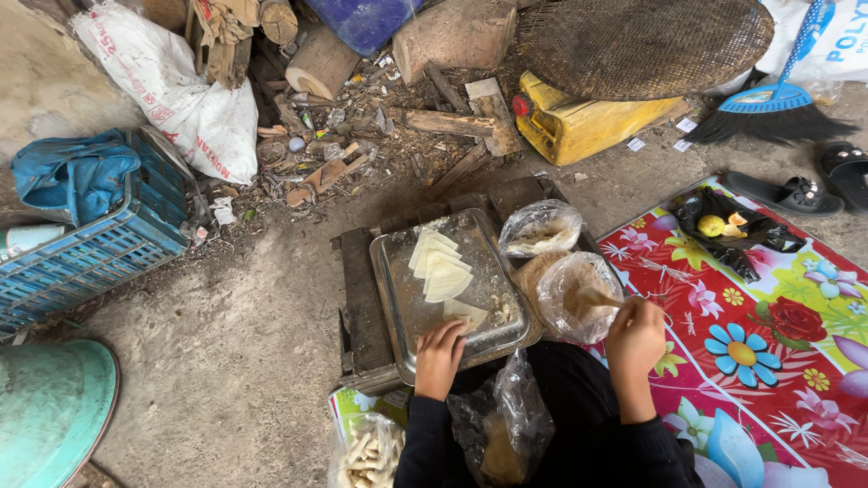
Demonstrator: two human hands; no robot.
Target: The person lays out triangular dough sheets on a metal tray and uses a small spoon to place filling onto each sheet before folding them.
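Note:
A metal tray (pixel 398 271) lies on a low wooden pallet and carries several pale triangular wrappers (pixel 439 267). My left hand (pixel 440 355) rests on the tray's near edge, fingertips on one wrapper (pixel 466 312). My right hand (pixel 635 340) grips a wooden spoon (pixel 599 296) that reaches into a clear plastic bag of brownish filling (pixel 571 291). A second clear bag (pixel 541 228) sits just beyond it.
A bag of rolled pale sticks (pixel 366 456) and another plastic bag (pixel 503 427) lie by my lap. A flowered mat (pixel 768 361) spreads right, with a black bag holding fruit (pixel 732 230). Firewood, a white sack, a blue crate (pixel 95 248), a yellow jerrycan and a broom lie beyond.

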